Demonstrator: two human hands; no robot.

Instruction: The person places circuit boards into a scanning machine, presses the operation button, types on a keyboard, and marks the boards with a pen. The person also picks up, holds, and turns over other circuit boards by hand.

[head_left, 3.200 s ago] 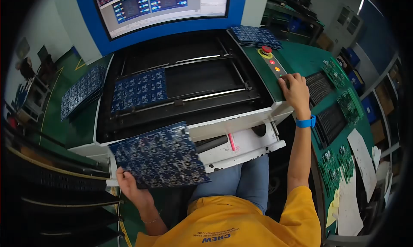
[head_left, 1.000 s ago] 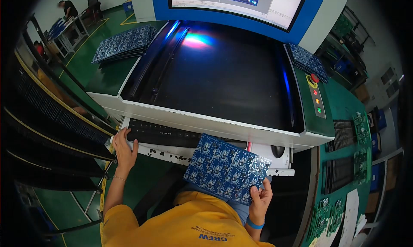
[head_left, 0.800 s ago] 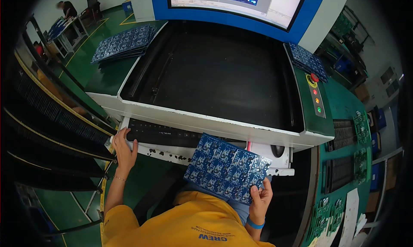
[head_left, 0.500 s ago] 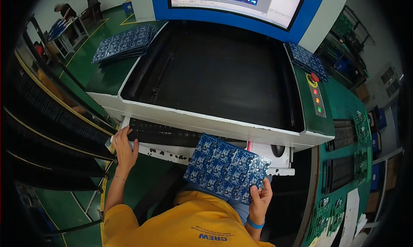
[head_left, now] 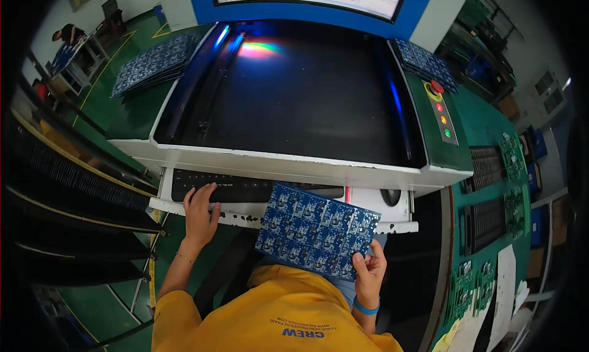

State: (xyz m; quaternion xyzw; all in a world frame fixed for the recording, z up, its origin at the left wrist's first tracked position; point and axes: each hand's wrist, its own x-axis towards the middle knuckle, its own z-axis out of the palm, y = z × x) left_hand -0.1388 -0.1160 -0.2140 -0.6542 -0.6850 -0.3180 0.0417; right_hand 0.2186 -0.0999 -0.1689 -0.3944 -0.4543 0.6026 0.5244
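My right hand (head_left: 369, 273) grips a blue circuit board panel (head_left: 314, 230) by its lower right corner, thumb on top. The panel is tilted above my lap and covers part of the keyboard drawer. My left hand (head_left: 201, 216) has its fingers apart over the front edge of the black keyboard (head_left: 236, 187), with nothing held. Behind the drawer, the machine's dark bed (head_left: 300, 100) shows blue light strips and a coloured glow at its upper left.
Stacked blue panels lie at the left (head_left: 150, 63) and right (head_left: 424, 63). A red button (head_left: 437, 87) sits above lit buttons. Green boards (head_left: 463, 284) lie on the right table. Black racks (head_left: 80, 174) stand at the left. A person (head_left: 70, 34) bends over a far table.
My left hand has moved right along the drawer onto the keyboard's edge. The blue lights and coloured glow have come on. The camera view has shifted; the panel stays in my right hand.
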